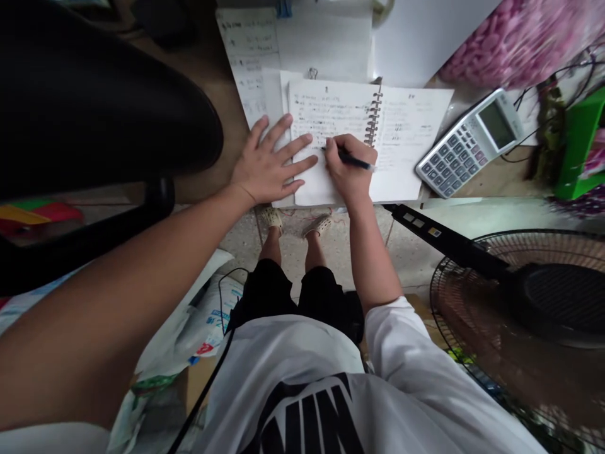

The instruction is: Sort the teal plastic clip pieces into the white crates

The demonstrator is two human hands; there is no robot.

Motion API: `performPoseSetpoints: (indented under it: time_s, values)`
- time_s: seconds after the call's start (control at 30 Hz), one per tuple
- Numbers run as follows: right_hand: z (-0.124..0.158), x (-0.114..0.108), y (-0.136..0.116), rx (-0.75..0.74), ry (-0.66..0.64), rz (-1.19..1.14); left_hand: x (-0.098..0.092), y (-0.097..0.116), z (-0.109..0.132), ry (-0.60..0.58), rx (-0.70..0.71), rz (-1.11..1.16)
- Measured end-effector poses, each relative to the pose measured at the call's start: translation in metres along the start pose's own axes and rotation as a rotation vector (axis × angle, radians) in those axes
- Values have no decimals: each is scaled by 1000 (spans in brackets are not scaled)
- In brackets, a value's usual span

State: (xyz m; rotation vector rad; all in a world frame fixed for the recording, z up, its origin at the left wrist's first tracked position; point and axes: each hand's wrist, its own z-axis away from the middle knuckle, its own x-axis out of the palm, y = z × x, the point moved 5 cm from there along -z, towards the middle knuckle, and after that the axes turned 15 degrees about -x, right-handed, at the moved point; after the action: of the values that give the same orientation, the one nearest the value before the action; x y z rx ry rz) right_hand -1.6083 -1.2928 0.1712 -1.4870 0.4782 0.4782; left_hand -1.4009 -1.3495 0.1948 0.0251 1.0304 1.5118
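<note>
right hand (353,180) grips pen (360,163) on notebook (312,186), left hand (265,162) splayed flat; likely mid-writing, next stroke calls for steady notebook.

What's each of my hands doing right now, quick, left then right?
Left hand: open, spread over the left edge of the spiral notebook.
Right hand: closed, holding a black pen over the left page.

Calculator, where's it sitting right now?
In the head view, the calculator lies at the upper right, by the right edge of the spiral notebook and below the pink pieces.
</note>
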Motion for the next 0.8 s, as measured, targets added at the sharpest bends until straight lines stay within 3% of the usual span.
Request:
performPoseSetpoints:
  time_s: [0.4, 0.8]
  values:
    - [9, -1, -13, 53, 50, -34, 1, 5, 1, 18, 52, -51]
    - [2, 6, -15, -47, -59, 1, 9, 2, -6, -19, -7, 67]
